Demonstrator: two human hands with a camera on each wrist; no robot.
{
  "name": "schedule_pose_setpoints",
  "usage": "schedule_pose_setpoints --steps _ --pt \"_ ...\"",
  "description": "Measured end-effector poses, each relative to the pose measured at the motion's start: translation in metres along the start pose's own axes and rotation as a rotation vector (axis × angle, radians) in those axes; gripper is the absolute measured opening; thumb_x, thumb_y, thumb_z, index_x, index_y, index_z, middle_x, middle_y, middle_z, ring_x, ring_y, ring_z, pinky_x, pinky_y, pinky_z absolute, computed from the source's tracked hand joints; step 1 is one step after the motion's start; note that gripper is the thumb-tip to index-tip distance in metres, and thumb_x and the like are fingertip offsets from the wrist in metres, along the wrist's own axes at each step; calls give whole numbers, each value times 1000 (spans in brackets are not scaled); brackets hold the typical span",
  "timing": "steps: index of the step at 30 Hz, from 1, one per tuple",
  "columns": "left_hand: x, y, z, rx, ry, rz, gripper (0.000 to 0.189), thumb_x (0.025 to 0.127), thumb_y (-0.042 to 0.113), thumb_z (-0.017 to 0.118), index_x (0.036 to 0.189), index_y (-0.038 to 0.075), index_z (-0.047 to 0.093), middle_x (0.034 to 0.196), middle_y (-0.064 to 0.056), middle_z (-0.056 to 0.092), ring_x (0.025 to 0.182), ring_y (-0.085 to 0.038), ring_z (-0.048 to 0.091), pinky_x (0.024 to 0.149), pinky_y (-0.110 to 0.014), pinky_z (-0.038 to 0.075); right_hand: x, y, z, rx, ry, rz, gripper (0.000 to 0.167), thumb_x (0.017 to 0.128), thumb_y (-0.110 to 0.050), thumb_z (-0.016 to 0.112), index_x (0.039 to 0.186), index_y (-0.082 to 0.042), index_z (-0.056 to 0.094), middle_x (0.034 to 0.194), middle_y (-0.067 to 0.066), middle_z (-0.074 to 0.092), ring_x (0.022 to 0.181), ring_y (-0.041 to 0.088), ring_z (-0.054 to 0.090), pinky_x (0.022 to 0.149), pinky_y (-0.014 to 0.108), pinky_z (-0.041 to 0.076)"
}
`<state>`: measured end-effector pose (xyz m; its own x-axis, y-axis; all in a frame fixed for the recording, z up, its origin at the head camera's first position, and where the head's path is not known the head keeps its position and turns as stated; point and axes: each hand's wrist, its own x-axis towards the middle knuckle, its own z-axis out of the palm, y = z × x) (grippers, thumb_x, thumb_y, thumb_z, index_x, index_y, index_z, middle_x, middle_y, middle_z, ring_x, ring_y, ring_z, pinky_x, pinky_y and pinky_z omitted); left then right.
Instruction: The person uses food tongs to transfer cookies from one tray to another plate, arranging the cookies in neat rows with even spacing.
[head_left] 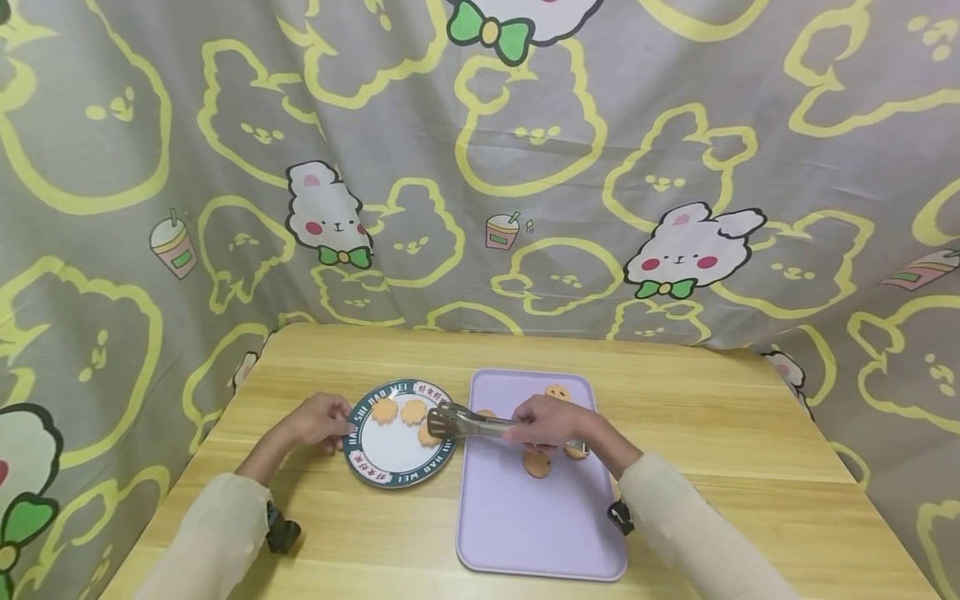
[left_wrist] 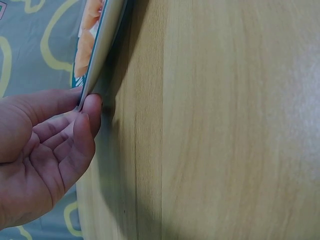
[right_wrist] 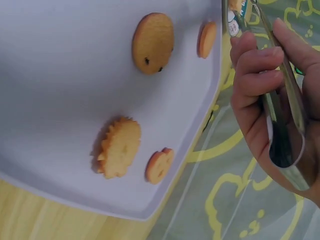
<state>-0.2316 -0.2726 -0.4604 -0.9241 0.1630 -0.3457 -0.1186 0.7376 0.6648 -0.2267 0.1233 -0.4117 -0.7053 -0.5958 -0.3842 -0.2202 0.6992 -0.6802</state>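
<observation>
My left hand [head_left: 318, 421] pinches the left rim of a round plate [head_left: 393, 454] with a dark green lettered border. Thumb and fingers lie on either side of that rim in the left wrist view, where it appears raised off the table. Three cookies [head_left: 385, 411] are on the plate. My right hand [head_left: 555, 421] grips metal tongs [head_left: 480, 424], whose slotted end reaches over the plate's right side. One cookie [head_left: 427, 436] is partly hidden under that end; I cannot tell whether the tongs pinch it. Below the right hand lies a lilac tray [head_left: 536, 525].
Several cookies lie on the tray, among them an oval one [right_wrist: 153, 44], a spiky-edged one [right_wrist: 120, 148] and a smaller one [right_wrist: 160, 166]. The wooden table [head_left: 712, 417] extends to both sides. A patterned curtain [head_left: 450, 167] hangs behind it.
</observation>
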Motion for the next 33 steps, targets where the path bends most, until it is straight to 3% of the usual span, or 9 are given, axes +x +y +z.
schedule_pose_setpoints --steps 10,18,24,28,33 --pt "0 1 0 -11 -3 12 24 86 7 63 105 -5 56 76 -10 61 62 -18 60 56 -30 56 -13 3 -12 9 76 17 34 90 -39 62 95 -5 67 73 15 63 50 11 44 45 22 36" --pt "-2 1 0 -22 -3 15 24 86 6 63 105 -6 56 77 -10 61 63 -18 60 56 -30 56 -47 29 -35 24 119 -13 33 93 -39 57 84 -8 62 64 7 57 51 12 45 46 23 39" --pt "-1 0 0 -19 2 25 24 85 6 64 104 -6 56 76 -10 61 61 -18 60 55 -30 56 -76 52 -51 29 245 72 33 91 -42 58 94 -9 63 70 3 57 54 14 46 48 26 42" --pt "-1 0 0 -17 1 25 24 85 6 64 104 -6 55 76 -10 61 61 -18 60 55 -30 56 -92 62 -53 -37 348 144 35 89 -42 61 99 -8 62 73 5 56 58 16 49 50 29 44" --pt "-1 1 1 -16 -1 18 25 85 6 64 105 -6 55 77 -11 61 62 -18 60 56 -31 56 -102 72 -47 -229 416 178 40 90 -39 61 106 -3 63 76 4 60 63 14 51 56 28 44"
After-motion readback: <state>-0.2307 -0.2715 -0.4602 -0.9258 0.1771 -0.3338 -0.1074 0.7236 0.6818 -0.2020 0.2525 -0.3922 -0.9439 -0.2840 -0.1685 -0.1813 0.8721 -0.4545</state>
